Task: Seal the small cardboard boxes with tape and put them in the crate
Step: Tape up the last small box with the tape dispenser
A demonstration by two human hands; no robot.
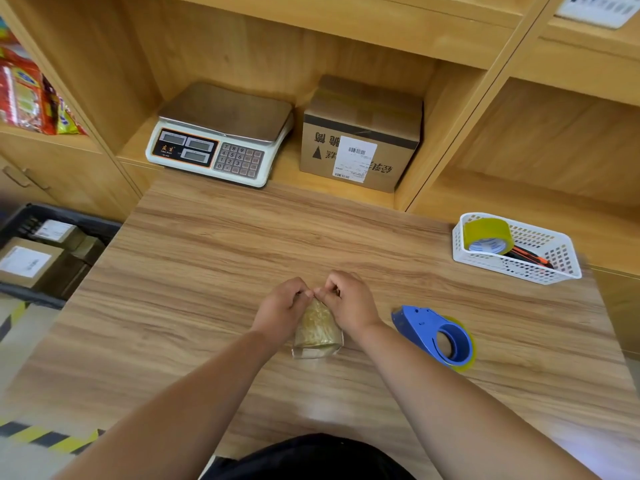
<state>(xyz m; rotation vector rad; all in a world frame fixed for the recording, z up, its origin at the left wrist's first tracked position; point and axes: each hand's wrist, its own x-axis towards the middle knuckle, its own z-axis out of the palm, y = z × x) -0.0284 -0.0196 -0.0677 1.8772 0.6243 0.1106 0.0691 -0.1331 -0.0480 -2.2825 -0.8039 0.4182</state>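
Observation:
A crumpled piece of clear yellowish tape (317,329) lies on the wooden table (207,258) in front of me. My left hand (282,306) and my right hand (349,301) both pinch its far end, fingertips meeting above it. A blue tape dispenser (436,336) with a yellowish roll lies on the table just right of my right wrist. The dark crate (20,216) sits on the floor at the left and holds several small cardboard boxes (29,261) with white labels. No small box is on the table.
A white scale (221,133) and a larger labelled cardboard box (360,133) stand in the shelf niche behind the table. A white plastic basket (540,268) at the right holds a spare tape roll (488,235) and an orange cutter. Snack packets (24,91) fill the left shelf.

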